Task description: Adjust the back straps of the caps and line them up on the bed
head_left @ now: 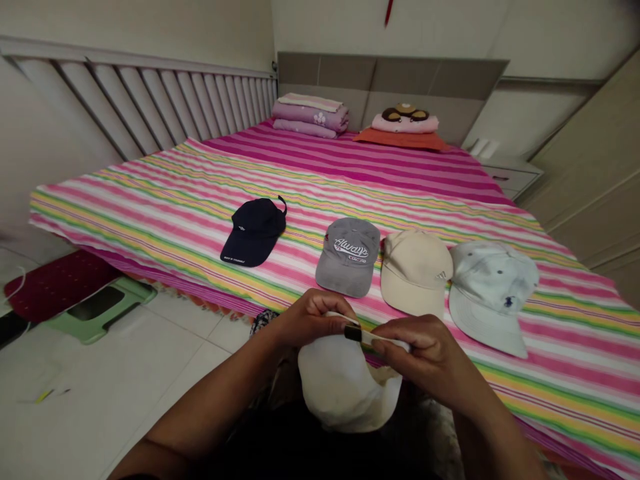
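Observation:
I hold a white cap [343,387] in front of my body, at the near edge of the bed. My left hand [313,319] is closed on the cap's back strap. My right hand [427,353] pinches the other end of the strap, close to a small dark buckle [353,331]. On the striped bedsheet [175,200] beyond my hands lie several caps in a row: a navy cap [255,232], a grey cap [349,257] with lettering, a beige cap [414,270] and a pale blue cap [493,287].
Folded pink bedding [310,115] and a pillow with a plush toy [406,123] lie at the headboard. A green stool [97,308] and a red mat [53,283] are on the tiled floor at left. A white nightstand [510,173] stands at the right.

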